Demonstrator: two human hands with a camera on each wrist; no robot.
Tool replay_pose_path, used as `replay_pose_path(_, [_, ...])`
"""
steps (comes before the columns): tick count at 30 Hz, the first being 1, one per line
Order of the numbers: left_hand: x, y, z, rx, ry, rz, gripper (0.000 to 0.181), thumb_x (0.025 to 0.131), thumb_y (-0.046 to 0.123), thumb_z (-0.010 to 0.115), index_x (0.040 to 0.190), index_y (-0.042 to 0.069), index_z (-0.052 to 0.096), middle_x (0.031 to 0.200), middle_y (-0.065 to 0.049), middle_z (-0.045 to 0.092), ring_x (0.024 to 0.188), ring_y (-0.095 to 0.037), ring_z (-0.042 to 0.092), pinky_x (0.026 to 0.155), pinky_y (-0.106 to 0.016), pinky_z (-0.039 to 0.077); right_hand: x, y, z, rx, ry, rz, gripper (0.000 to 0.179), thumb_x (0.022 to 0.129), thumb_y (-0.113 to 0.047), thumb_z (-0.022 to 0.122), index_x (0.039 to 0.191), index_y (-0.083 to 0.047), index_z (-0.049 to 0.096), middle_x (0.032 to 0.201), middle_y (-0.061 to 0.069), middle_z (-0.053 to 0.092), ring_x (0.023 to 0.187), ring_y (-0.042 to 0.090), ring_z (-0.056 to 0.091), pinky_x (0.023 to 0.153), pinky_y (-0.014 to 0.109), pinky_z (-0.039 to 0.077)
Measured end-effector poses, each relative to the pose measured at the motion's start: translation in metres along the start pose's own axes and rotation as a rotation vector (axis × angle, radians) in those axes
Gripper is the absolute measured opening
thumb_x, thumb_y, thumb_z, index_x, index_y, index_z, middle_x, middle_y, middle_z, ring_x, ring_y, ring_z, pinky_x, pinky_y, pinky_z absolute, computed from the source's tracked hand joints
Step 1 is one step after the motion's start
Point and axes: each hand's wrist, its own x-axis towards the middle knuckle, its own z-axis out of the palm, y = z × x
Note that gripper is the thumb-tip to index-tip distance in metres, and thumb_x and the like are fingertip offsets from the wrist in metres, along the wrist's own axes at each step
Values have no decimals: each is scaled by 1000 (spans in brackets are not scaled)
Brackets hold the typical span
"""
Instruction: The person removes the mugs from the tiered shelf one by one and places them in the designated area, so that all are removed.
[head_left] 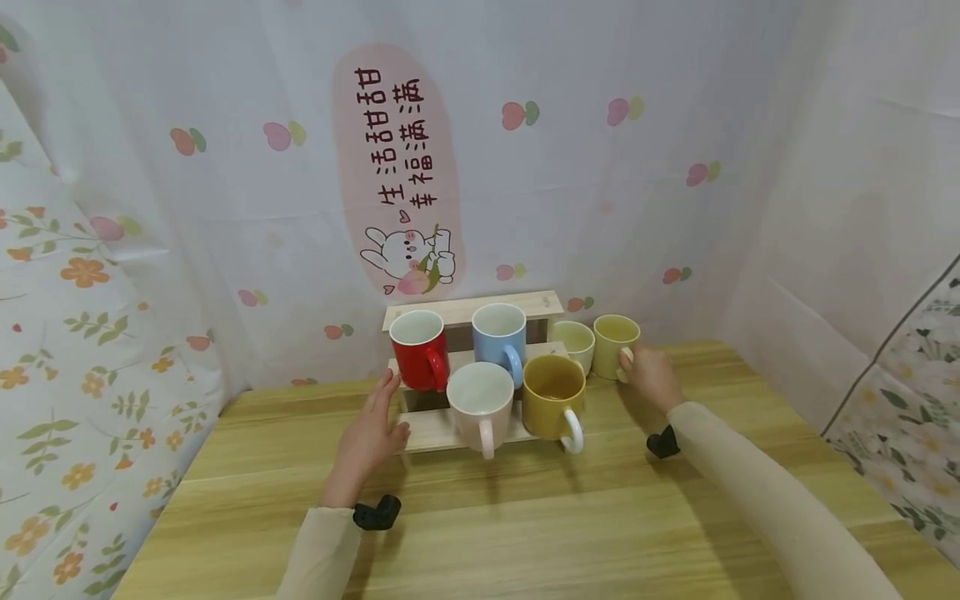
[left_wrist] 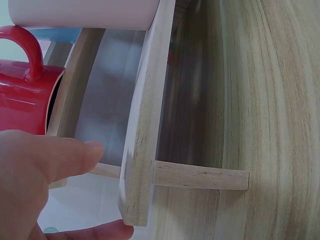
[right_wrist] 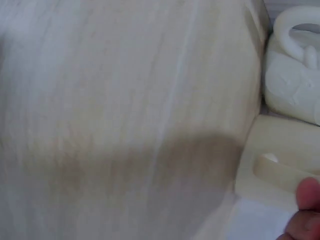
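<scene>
My right hand (head_left: 654,379) pinches the handle of a yellow-green mug (head_left: 611,354) at the back right; fingertips (right_wrist: 309,194) show at that handle in the right wrist view. Close beside it stands a pale green mug (head_left: 576,350). At the left end of a tiered wooden rack (head_left: 423,432), my left hand (head_left: 363,446) has its fingers extended, one fingertip against the end of the front slat (left_wrist: 142,150). Upper on the rack sit a red mug (head_left: 411,362) and a light blue mug (head_left: 495,337). Lower down are a pale pink mug (head_left: 472,425) and a mustard mug (head_left: 547,412) with a white handle.
The rack stands on a wood-grain table (head_left: 480,533) near its back edge. Behind it hangs a white printed curtain (head_left: 570,200). Floral cloth (head_left: 82,383) closes the left side, and more cloth (head_left: 862,250) hangs at the right.
</scene>
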Motion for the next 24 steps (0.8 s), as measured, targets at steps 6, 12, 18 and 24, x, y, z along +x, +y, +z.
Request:
replay_pose_path(6, [-3,0,0,-8,1,2,73,86,14,66,149,8,28,159,-10,21,110,-39,61,77,-48,54,3,-7,-13,22,-169,47,45,100,-35,41,64,-9,46,54,3,43,49,18,43,45,31,34])
replay_pose_path(12, [-5,2,0,-20,0,2,73,86,14,66,149,8,29,158,-10,22,101,-37,64,68,-42,54,3,-9,-26,-27,-227,94,49,100,-38,37,61,-10,45,57,5,44,53,21,46,44,32,36])
replay_pose_path(18, [-3,2,0,-29,-25,-20,73,88,15,65,150,10,27,159,-8,20,92,-34,66,59,-32,51,7,-8,-41,-95,-157,-22,47,98,-25,43,52,-13,39,49,-2,35,46,14,35,42,27,28])
replay_pose_path(24, [-1,2,-2,-32,-13,-10,74,87,14,66,150,9,27,159,-9,20,95,-36,65,62,-35,53,13,-17,-63,-37,-197,12,40,92,-21,44,54,-15,36,49,-4,31,47,11,26,44,24,22])
